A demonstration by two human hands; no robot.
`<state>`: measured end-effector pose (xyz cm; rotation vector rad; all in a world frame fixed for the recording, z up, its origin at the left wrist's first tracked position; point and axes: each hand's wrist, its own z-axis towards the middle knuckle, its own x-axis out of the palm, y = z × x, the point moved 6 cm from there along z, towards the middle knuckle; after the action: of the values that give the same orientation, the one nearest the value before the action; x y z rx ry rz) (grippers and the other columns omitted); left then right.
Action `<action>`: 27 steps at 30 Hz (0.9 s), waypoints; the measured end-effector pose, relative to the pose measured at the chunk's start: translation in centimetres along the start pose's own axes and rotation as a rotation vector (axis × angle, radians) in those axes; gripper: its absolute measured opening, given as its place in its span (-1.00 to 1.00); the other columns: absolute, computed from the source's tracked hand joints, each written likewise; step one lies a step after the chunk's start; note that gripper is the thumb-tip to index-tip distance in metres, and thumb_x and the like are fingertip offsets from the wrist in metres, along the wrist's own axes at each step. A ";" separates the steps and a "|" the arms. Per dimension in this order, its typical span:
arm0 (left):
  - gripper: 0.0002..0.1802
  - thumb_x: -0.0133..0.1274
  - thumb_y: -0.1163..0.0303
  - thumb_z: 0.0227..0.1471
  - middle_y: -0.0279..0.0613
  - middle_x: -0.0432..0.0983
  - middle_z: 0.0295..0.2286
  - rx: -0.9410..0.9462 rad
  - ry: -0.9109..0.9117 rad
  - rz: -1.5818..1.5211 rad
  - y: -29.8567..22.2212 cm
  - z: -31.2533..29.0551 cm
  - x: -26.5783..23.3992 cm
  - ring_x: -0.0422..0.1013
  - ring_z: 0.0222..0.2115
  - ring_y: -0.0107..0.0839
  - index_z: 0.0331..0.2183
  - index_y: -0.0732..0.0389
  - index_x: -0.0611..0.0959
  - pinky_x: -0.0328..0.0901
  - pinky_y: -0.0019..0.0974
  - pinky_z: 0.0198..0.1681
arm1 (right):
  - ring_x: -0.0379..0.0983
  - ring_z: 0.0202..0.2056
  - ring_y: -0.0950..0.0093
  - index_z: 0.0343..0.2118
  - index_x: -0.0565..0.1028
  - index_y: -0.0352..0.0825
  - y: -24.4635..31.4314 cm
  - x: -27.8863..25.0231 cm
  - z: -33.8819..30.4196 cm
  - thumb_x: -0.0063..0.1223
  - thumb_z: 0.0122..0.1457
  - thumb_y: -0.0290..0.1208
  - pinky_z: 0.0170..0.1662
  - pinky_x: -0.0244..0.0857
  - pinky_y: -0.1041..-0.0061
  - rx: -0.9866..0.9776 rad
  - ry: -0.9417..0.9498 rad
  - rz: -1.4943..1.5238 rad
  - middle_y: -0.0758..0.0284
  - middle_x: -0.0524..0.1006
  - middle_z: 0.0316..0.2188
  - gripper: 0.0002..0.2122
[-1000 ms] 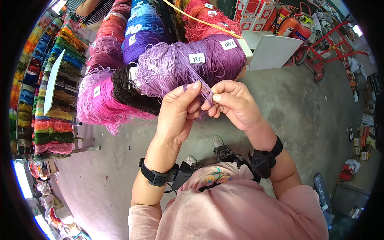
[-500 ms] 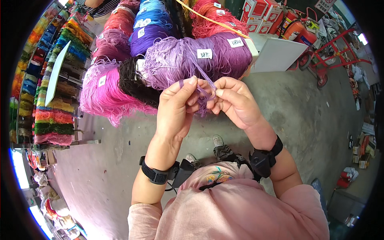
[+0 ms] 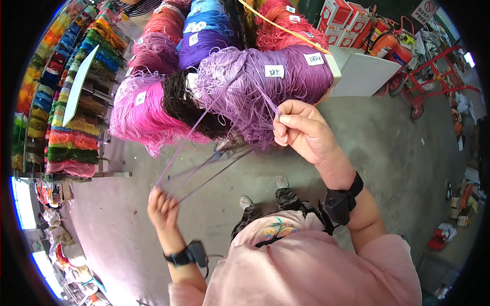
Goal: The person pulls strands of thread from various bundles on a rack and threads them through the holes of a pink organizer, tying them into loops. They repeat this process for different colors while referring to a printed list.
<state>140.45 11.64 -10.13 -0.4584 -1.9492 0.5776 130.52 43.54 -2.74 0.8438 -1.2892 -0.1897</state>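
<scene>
Hanks of purple thread [image 3: 232, 76] hang over a rack bar in front of me, with small white labels on them. My right hand [image 3: 304, 131] pinches a thin bundle of purple strands [image 3: 266, 97] just below the hanks. Low on the left, my left hand [image 3: 163, 208] is closed around long loose purple threads [image 3: 178, 149], which stretch taut up to the hanks. These pulled strands look partly smeared by motion. Beside the purple hanks hang dark brown thread [image 3: 185, 106] and bright pink thread [image 3: 145, 115].
Blue and red thread hanks [image 3: 206, 23] fill the bars farther back. Racks of many-coloured skeins [image 3: 74, 137] stand at the left. To the right are a white board [image 3: 363, 74], fire extinguishers [image 3: 384, 43] and a red hand truck [image 3: 429, 76]. A person [image 3: 135, 7] stands at the far left.
My left hand has left my right hand and swung down and left, drawing threads out from the hanks. My right hand keeps its pinch and has barely moved.
</scene>
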 end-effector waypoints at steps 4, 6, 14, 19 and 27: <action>-0.84 -0.26 0.39 -0.03 -0.34 0.20 -0.72 0.143 -0.841 0.775 -5.4 -15.0 -23.9 0.13 -0.72 -0.53 -0.51 0.25 0.37 0.05 -0.50 -0.66 | 0.31 -0.63 0.65 -0.49 0.38 -0.37 0.3 -0.2 -0.1 -0.12 -0.01 -0.53 -0.55 0.19 0.72 0.001 -0.063 -0.126 0.35 0.41 -0.62 -0.95; -0.76 -0.22 0.41 -0.12 -0.19 0.39 -0.59 0.289 -1.361 0.483 -6.2 -24.2 -33.4 0.30 -0.59 -0.37 -0.45 0.39 0.45 0.21 -0.37 -0.53 | 0.33 -0.63 0.65 -0.49 0.39 -0.38 0.2 0.2 0.0 -0.11 -0.01 -0.52 -0.55 0.20 0.72 0.002 -0.080 -0.174 0.34 0.43 -0.62 -0.94; -0.78 -0.14 0.40 -0.07 -0.47 0.07 -0.79 0.229 -0.223 0.989 2.9 -4.1 -7.4 0.01 -0.75 -0.68 -0.68 0.18 0.31 -0.08 -0.57 -0.72 | 0.36 -0.66 0.63 -0.49 0.39 -0.41 0.0 1.7 -1.3 -0.13 -0.01 -0.52 -0.62 0.22 0.74 -0.049 -0.124 -0.293 0.27 0.46 -0.62 -0.92; -0.80 -0.11 0.31 -0.05 -0.57 -0.03 -0.80 -0.255 0.359 0.347 9.9 -0.1 14.6 -0.09 -0.80 -0.75 -0.47 0.27 0.45 -0.18 -0.61 -0.76 | 0.36 -0.68 0.61 -0.49 0.37 -0.42 0.8 1.5 -2.0 -0.20 0.01 -0.52 -0.65 0.22 0.73 -0.032 -0.158 -0.274 0.23 0.45 -0.64 -0.90; -0.86 -0.01 0.36 -0.12 -0.55 0.16 -0.80 -0.296 0.514 0.465 13.1 1.2 23.2 -0.04 -0.81 -0.77 -0.54 0.22 0.51 -0.18 -0.62 -0.76 | 0.36 -0.70 0.61 -0.51 0.36 -0.42 1.6 1.7 -2.4 -0.21 0.02 -0.48 -0.67 0.20 0.77 -0.022 -0.201 -0.430 0.27 0.43 -0.67 -0.88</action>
<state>130.53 34.79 -1.43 -1.1471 -1.4330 0.4024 132.72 44.74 -0.46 1.0977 -1.2739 -0.6421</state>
